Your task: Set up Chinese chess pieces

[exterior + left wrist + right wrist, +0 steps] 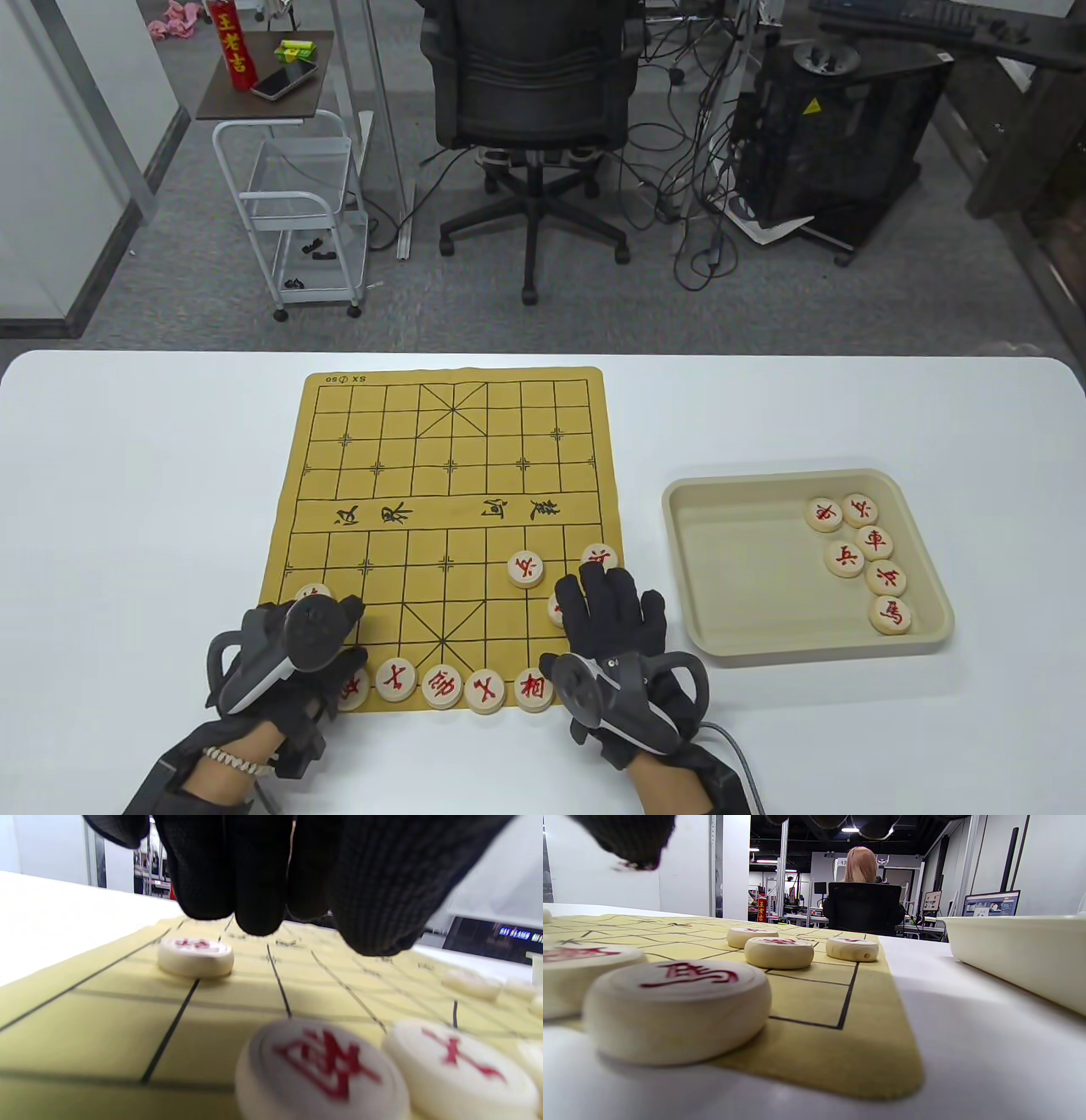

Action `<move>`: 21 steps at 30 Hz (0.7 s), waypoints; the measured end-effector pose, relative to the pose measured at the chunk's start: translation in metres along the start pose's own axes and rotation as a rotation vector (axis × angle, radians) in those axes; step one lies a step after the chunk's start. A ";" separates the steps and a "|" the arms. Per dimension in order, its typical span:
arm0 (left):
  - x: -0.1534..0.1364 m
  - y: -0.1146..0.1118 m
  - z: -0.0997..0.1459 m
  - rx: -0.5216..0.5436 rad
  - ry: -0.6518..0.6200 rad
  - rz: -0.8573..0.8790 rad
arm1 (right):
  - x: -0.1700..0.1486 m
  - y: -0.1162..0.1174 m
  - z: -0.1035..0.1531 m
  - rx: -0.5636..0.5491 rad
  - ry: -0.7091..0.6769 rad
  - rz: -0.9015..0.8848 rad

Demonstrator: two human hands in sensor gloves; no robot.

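Note:
A yellow chess board mat lies on the white table. Round cream pieces with red characters line its near edge. One piece stands two rows up, another at the right edge. My left hand hovers over the board's near left corner; its fingers hang above the mat and hold nothing, with a piece beyond them. My right hand lies spread over the near right corner, partly covering a piece. The right wrist view shows a horse piece close up.
A cream tray stands to the right of the board with several more red pieces; its wall shows in the right wrist view. Bare white table lies to the left of the board. An office chair stands beyond the far edge.

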State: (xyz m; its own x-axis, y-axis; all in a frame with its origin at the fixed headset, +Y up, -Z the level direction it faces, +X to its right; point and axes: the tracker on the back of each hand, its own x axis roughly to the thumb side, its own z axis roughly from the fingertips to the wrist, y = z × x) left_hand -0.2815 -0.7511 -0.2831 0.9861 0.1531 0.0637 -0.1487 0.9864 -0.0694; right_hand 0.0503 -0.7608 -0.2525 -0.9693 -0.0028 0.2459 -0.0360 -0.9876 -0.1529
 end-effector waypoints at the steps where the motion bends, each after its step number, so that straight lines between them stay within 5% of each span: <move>1: -0.002 0.002 0.000 0.035 0.003 0.006 | 0.001 0.001 0.000 0.003 -0.001 0.001; 5: -0.012 0.005 0.008 0.193 0.003 0.023 | 0.003 0.005 -0.001 0.029 0.003 0.009; 11: -0.020 0.009 0.028 0.227 -0.015 0.003 | -0.008 -0.003 -0.009 0.061 0.177 -0.015; 15: -0.017 0.011 0.029 0.240 -0.026 0.004 | -0.050 -0.020 -0.015 0.010 0.382 -0.076; 21: -0.015 0.007 0.025 0.221 -0.026 -0.013 | -0.156 -0.040 -0.019 0.060 0.644 0.156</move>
State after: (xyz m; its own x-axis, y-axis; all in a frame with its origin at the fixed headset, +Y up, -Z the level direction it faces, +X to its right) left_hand -0.2995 -0.7451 -0.2592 0.9862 0.1392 0.0893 -0.1516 0.9767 0.1518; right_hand 0.1983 -0.7181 -0.3033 -0.9145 -0.0701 -0.3984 0.1119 -0.9903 -0.0826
